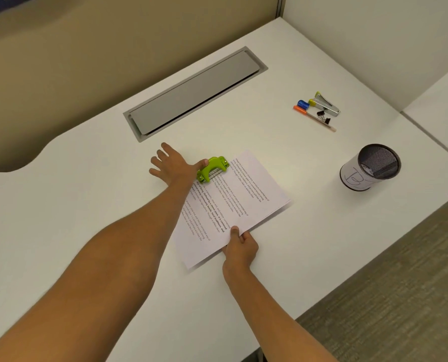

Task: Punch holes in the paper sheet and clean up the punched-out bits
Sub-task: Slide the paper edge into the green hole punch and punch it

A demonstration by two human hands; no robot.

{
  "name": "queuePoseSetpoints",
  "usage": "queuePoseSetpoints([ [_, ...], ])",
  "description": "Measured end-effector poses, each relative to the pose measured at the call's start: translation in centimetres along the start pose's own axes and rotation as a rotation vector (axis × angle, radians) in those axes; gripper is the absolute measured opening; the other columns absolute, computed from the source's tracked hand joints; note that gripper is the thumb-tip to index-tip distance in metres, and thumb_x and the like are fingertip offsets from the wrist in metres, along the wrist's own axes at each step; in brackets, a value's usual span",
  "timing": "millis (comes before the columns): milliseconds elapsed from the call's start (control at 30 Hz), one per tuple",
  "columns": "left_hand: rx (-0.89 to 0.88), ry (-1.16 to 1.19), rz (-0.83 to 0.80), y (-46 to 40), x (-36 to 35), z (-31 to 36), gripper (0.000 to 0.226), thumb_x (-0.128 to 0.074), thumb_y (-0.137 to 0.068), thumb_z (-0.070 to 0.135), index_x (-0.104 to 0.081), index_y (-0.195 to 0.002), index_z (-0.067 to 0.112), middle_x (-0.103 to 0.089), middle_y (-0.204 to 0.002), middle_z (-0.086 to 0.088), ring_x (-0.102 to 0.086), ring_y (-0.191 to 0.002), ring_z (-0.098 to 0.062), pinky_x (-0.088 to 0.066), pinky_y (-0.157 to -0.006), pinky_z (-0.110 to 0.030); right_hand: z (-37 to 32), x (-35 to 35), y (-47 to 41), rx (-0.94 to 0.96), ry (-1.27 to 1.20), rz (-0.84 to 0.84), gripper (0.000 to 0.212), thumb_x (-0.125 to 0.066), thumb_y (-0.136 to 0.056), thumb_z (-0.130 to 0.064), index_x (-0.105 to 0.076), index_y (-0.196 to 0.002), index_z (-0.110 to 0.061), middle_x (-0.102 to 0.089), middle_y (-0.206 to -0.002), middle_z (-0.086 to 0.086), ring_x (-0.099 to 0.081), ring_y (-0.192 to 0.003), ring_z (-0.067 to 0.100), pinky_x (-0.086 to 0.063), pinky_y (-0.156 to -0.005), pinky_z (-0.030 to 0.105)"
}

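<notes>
A printed paper sheet lies angled on the white desk. Its far left edge sits inside a lime-green hole punch. My left hand rests beside the punch, fingers spread on the desk, with the thumb against the punch's left end. My right hand pinches the sheet's near edge, thumb on top. No punched-out bits are visible.
A black mesh cup with a white label stands to the right. Farther back lie a stapler, an orange-capped pen, a binder clip and a blue item. A grey cable-tray lid is set into the desk. Carpet lies beyond the right edge.
</notes>
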State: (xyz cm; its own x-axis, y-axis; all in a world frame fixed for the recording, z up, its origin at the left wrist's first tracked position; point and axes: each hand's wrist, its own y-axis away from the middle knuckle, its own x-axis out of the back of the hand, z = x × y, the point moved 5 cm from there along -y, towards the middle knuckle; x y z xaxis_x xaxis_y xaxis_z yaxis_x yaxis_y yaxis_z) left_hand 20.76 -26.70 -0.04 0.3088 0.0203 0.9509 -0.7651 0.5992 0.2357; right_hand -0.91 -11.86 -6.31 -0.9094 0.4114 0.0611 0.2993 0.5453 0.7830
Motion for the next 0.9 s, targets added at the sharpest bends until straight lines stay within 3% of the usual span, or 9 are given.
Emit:
queuePoseSetpoints([
  [167, 0.008, -0.050, -0.030, -0.2, 0.2, 0.0, 0.132, -0.073, -0.060, 0.076, -0.008, -0.153, 0.008, -0.027, -0.155, -0.019, -0.019, -0.144, -0.040, -0.019, -0.114, -0.058, 0.1, 0.3, -0.2, 0.033, 0.026, 0.024, 0.029, -0.061, -0.097, -0.015, -0.056, -0.072, -0.001, -0.053, -0.068, 0.009, -0.047, -0.068, 0.022, -0.051, -0.071, 0.038],
  [300, 0.001, -0.113, -0.080, -0.6, 0.5, 0.2, 0.138, -0.071, -0.059, 0.078, -0.001, -0.154, 0.006, -0.020, -0.158, -0.022, -0.015, -0.146, -0.042, -0.016, -0.115, -0.059, 0.0, 0.5, -0.4, 0.047, 0.023, 0.018, 0.031, -0.060, -0.097, -0.013, -0.054, -0.078, 0.010, -0.056, -0.069, 0.009, -0.048, -0.067, 0.020, -0.051, -0.070, 0.037],
  [433, -0.004, -0.139, -0.092, -0.5, 0.8, 0.4, 0.137, -0.070, -0.060, 0.078, -0.001, -0.154, 0.006, -0.020, -0.158, -0.023, -0.015, -0.146, -0.042, -0.016, -0.115, -0.058, -0.2, 0.4, -0.4, 0.074, 0.054, 0.030, 0.029, -0.061, -0.096, -0.013, -0.054, -0.069, -0.004, -0.050, -0.066, 0.008, -0.042, -0.065, 0.020, -0.044, -0.065, 0.035],
  [567, -0.010, -0.162, -0.098, -0.6, 0.8, 0.5, 0.136, -0.069, -0.061, 0.078, -0.001, -0.154, 0.007, -0.020, -0.158, -0.023, -0.016, -0.146, -0.042, -0.017, -0.114, -0.058, -0.2, 0.5, -0.4, 0.081, 0.068, 0.041, 0.032, -0.061, -0.096, -0.013, -0.053, -0.080, 0.013, -0.052, -0.067, 0.007, -0.045, -0.065, 0.019, -0.046, -0.066, 0.033],
  [733, -0.014, -0.173, -0.110, -0.7, 0.6, 0.4, 0.135, -0.068, -0.062, 0.078, 0.000, -0.154, 0.007, -0.019, -0.159, -0.023, -0.016, -0.146, -0.042, -0.017, -0.114, -0.058, -0.3, 0.5, -0.3, 0.115, 0.095, 0.066, 0.033, -0.061, -0.096, -0.013, -0.053, -0.079, 0.014, -0.050, -0.066, 0.007, -0.043, -0.063, 0.019, -0.045, -0.064, 0.032],
  [900, -0.025, -0.179, -0.131, -1.1, 0.5, 0.3, 0.136, -0.067, -0.062, 0.080, 0.002, -0.154, 0.007, -0.015, -0.160, -0.023, -0.013, -0.147, -0.043, -0.016, -0.115, -0.060, -0.5, 0.4, -0.3, 0.168, 0.131, 0.103, 0.027, -0.062, -0.096, -0.012, -0.061, -0.074, 0.004, -0.062, -0.062, 0.006, -0.053, -0.063, 0.016, -0.051, -0.072, 0.029],
])
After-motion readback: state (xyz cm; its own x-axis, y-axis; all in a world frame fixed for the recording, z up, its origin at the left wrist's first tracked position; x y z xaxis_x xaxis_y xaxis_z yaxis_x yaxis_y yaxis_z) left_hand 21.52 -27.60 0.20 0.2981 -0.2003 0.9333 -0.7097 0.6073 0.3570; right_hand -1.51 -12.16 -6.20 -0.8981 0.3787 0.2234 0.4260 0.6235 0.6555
